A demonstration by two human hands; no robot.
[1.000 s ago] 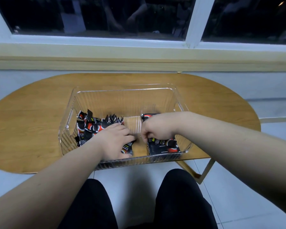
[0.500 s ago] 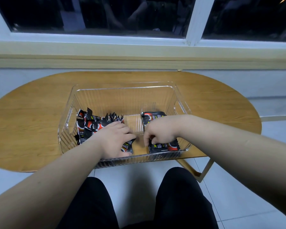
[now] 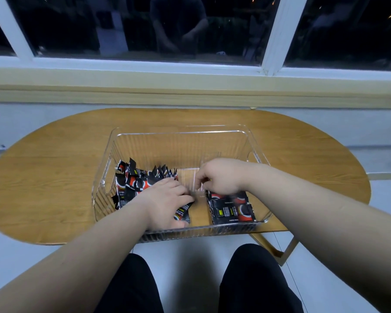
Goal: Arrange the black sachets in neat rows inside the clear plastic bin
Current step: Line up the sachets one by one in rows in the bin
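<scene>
Dark out: the big window (image 3: 190,28) with white frames is just black glass and reflections. Yellowish sill (image 3: 190,91) below it, pale grey wall (image 3: 32,118), an oval wooden table (image 3: 54,177) on gold metal legs (image 3: 265,245), light tiled floor (image 3: 336,279).

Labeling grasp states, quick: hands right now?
Left hand: grips a black sachet.
Right hand: fingers curled, contents hidden; cannot tell.

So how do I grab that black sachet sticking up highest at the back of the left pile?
Pinch the tall sachet by its top corner, coming straight down from above. It stands tilted on end, so that corner pokes clear of the pile, while its lower part is buried. The left wall of the clear plastic bin is close, so a sideways reach looks awkward.
</scene>
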